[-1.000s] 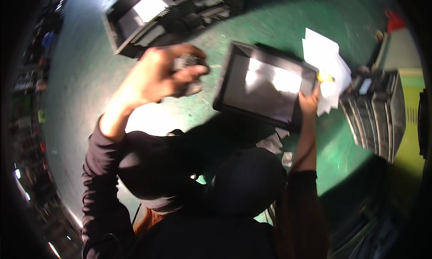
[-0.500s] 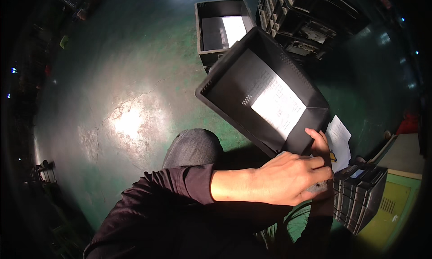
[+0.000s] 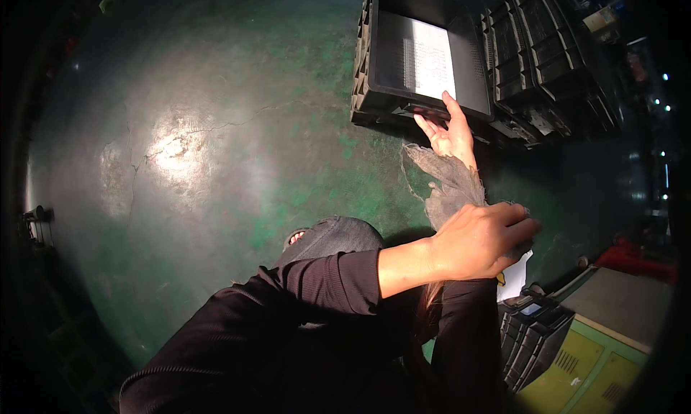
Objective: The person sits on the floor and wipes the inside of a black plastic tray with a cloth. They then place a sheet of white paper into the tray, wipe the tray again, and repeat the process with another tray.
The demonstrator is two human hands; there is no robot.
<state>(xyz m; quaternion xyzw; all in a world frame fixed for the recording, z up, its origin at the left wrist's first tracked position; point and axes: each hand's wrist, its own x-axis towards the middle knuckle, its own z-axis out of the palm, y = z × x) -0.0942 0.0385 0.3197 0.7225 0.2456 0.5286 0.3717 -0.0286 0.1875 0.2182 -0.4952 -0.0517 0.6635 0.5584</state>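
A black plastic crate (image 3: 469, 61) sits level on top of another at the far centre-right. A bright white patch (image 3: 432, 58), like a printed sheet, shows on its bottom. At its near wall is my right hand (image 3: 452, 135), palm up with fingers spread, the thumb overlapping the rim; whether it touches cannot be made out. My left hand (image 3: 479, 243) is closed on a crumpled, frayed grey cloth (image 3: 452, 180). The cloth spreads over my right wrist and hides part of that forearm.
More black crates (image 3: 536, 54) are stacked to the right. Nearer, a black box (image 3: 529, 331) stands against a yellow-green cabinet (image 3: 576, 364), with white paper (image 3: 515, 279) above it. The green floor (image 3: 273, 148) stretches left. My knee (image 3: 335, 238) is bent at centre.
The crate, tilted and close to me before, now rests level on the farther crate. My right hand reached forward with it, and its fingers have spread. More of the cloth shows.
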